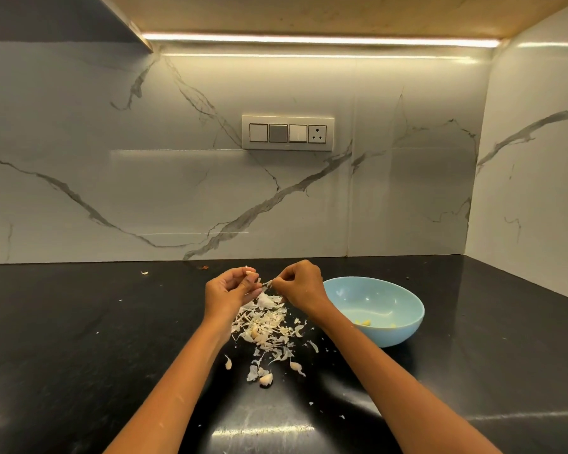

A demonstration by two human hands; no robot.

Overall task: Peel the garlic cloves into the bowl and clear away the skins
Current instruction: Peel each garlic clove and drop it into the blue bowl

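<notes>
My left hand [230, 290] holds a garlic clove [250, 273] in its curled fingers above the black counter. My right hand [300, 285] pinches a strip of skin [267, 284] that stretches from the clove. Below both hands lies a pile of papery skins [266, 324] with some cloves mixed in. Three unpeeled cloves lie nearer me: one [228, 363], one [265, 379] and one [295, 366]. A light blue bowl [404, 301] stands right of my right hand, with peeled yellowish cloves [363, 322] at its bottom.
The black counter [79, 339] runs to a marble wall behind and on the right. Small skin scraps are scattered on it, one at the far left [144, 272]. A switch panel [288, 133] sits on the back wall.
</notes>
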